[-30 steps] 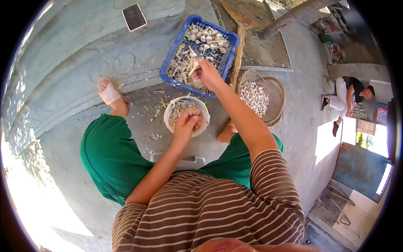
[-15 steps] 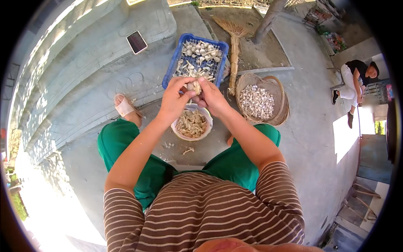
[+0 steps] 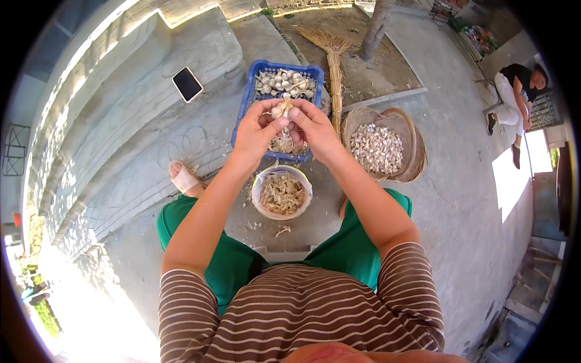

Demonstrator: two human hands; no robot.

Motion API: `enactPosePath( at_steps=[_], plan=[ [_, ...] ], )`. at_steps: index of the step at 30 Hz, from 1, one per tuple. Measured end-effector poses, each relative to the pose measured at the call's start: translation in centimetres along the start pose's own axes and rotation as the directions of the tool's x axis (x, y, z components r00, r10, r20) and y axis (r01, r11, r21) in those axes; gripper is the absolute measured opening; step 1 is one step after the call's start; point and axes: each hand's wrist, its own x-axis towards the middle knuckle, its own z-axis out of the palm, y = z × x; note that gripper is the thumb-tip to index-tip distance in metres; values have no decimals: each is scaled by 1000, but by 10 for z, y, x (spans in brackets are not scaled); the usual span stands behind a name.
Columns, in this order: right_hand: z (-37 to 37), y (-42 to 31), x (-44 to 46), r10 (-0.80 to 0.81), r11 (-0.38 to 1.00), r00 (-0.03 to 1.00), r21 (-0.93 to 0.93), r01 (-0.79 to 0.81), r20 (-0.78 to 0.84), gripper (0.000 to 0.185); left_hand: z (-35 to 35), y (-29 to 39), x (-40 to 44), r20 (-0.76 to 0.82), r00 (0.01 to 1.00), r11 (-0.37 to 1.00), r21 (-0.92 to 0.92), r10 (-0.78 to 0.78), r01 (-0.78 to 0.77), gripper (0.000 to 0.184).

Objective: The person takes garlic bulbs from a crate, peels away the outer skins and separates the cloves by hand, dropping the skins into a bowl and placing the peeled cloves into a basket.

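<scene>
A garlic bulb (image 3: 282, 111) is held between both hands, its pale stem end pointing away from me. My left hand (image 3: 255, 130) is closed on the bulb's left side, thumb in front. My right hand (image 3: 314, 128) pinches it from the right. Just beyond and below the hands lies a blue plastic crate (image 3: 242, 115) holding whole garlic bulbs (image 3: 289, 82) at its far end and papery scraps nearer me. Closer to me stands a white bucket (image 3: 256, 192), filled with dry garlic skins and stems (image 3: 282, 193).
To the right, a wicker basket (image 3: 417, 158) contains loose garlic cloves (image 3: 376, 148). A straw broom (image 3: 334, 72) lies beyond it, near a tree trunk (image 3: 376, 30). A phone (image 3: 187, 84) rests on the concrete step at left. Far right, a person (image 3: 513, 97) sits on a chair.
My view has shifted, with the crate, bucket and basket lower in the picture. The bulb has been turned so its stem end points upward, and the hands have drawn slightly apart around it.
</scene>
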Motion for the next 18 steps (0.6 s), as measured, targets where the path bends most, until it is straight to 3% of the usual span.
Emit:
enactPosePath(
  at_steps=[2,4,5,7,9,13,15,18],
  plan=[
    [0,0,6,55,995,998,88,-57,25,25,1,3,1,-34,999,1000,24,-5,6,38],
    [3,0,10,-78,989,992,-137,64,-100,21,-3,1,2,-65,998,998,54,-15,18,39],
    [4,2,14,-77,989,992,-135,63,-98,21,-5,-1,4,-82,996,998,65,-21,26,39],
    [5,5,20,-496,792,868,-424,439,-28,17,-7,0,3,-100,995,996,76,-29,36,40],
    [6,4,23,-476,800,879,-426,422,-25,15,-7,2,-1,-131,991,982,185,-14,38,39],
    [5,1,23,-403,790,915,-499,357,16,9,-13,-13,-4,-140,990,981,191,9,18,38],
    [7,-5,20,-407,773,913,-521,361,30,8,-13,-14,-8,-118,990,997,14,-76,79,37],
    [4,-8,18,-406,740,911,-560,373,70,8,-16,-13,-11,-51,993,994,20,-110,111,37]
  ],
)
